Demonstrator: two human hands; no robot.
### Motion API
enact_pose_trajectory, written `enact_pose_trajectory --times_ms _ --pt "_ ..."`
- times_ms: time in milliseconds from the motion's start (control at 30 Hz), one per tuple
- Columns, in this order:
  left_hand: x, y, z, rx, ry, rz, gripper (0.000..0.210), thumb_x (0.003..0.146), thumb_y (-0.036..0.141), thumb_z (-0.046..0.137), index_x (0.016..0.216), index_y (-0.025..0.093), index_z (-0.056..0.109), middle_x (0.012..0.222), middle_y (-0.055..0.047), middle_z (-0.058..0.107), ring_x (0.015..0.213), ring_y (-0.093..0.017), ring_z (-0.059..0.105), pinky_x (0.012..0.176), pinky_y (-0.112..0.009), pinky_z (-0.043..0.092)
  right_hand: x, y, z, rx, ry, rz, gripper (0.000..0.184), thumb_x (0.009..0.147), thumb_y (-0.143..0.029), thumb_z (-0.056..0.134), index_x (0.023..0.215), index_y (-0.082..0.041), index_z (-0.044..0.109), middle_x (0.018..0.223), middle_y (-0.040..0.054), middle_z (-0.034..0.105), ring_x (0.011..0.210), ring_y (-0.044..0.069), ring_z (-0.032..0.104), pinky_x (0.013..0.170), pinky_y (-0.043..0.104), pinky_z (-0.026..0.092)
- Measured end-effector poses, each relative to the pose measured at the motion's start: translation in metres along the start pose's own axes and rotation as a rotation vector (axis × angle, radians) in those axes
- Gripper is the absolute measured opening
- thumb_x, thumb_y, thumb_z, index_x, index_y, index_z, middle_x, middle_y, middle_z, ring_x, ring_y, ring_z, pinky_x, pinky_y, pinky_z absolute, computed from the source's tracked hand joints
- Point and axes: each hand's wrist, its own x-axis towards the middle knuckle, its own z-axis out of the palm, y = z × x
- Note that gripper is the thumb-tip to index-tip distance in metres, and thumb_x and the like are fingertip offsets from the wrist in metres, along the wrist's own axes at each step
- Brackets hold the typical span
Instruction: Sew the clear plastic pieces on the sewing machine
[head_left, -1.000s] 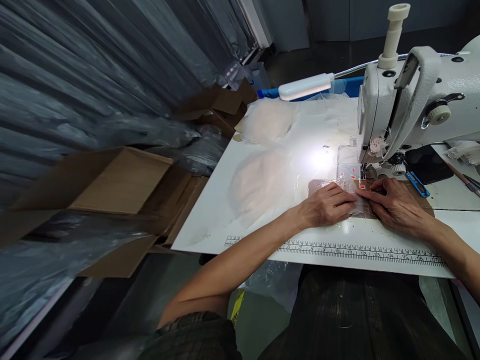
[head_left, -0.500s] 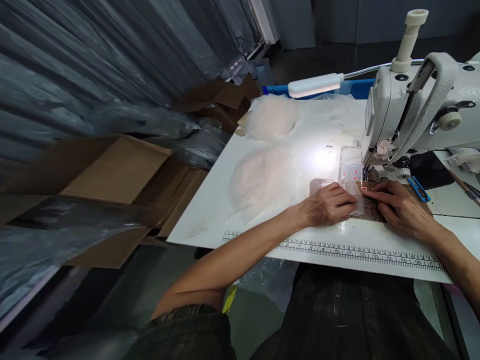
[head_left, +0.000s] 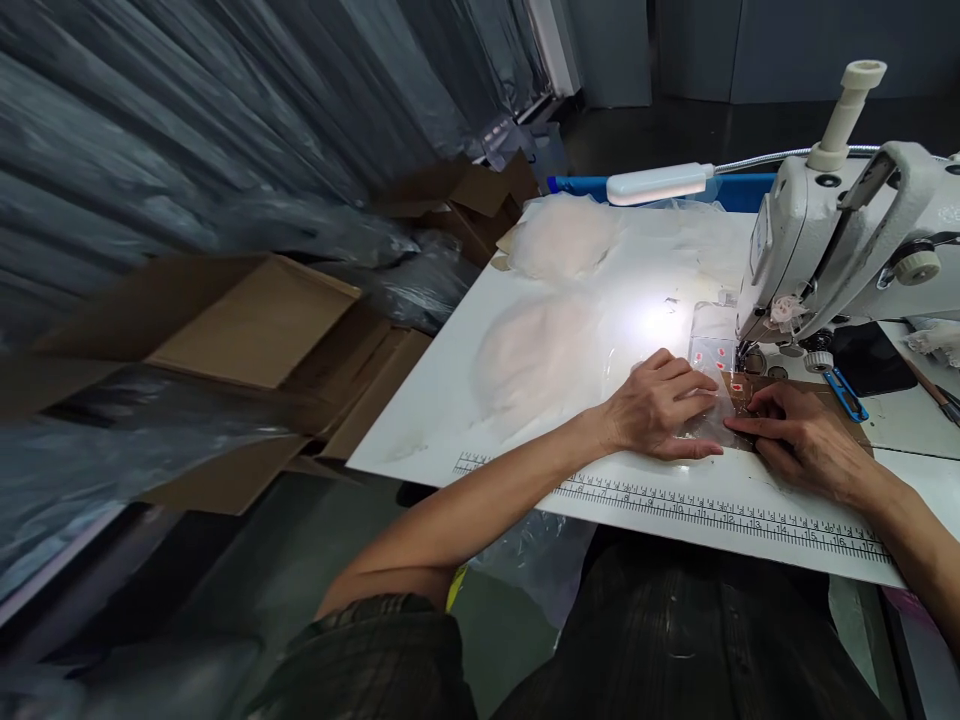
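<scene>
My left hand lies palm down with its fingers spread on a sheer white piece of fabric, its thumb apart from the fingers. My right hand rests on a brown plate, index finger stretched out and its tip touching the fabric's right edge. Both hands are in front of the needle area of a white sewing machine. Small red-marked stickers sit on the machine bed beside the fabric. What lies beneath my left palm is hidden.
Two pale, sheer fabric piles lie to the left on the white table. A lamp hangs at the back. Blue thread snips and a black phone-like slab lie right. Open cardboard boxes stand left of the table.
My left hand's fingers, bunched at the fabric before, have spread apart with the thumb extended. My right index fingertip has moved nearer the front, along the fabric's edge. The view has shifted slightly.
</scene>
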Motion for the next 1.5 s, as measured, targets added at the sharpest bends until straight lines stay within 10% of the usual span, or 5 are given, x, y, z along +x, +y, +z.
enact_pose_trajectory --times_ms 1067,1500 --pt "-0.004 -0.007 0.009 0.122 -0.194 -0.019 0.061 0.102 0.061 0.024 0.119 0.014 0.059 0.095 -0.01 0.066 0.079 -0.019 0.055 0.071 -0.035 0.041 -0.001 -0.001 0.0 -0.003 0.017 -0.015 0.034 0.093 -0.02 0.047 0.11 -0.029 0.075 0.1 0.0099 0.063 0.093 0.023 0.062 0.079 0.041 0.055" --pt "0.02 -0.027 0.003 0.033 -0.465 -0.042 0.048 0.102 0.05 0.035 0.126 0.017 0.06 0.14 -0.01 0.057 0.103 -0.027 0.056 0.081 -0.04 0.037 0.002 0.0 0.004 -0.004 0.058 0.096 0.035 0.093 -0.021 0.048 0.116 -0.029 0.073 0.108 0.0118 0.059 0.101 0.027 0.058 0.084 0.047 0.057"
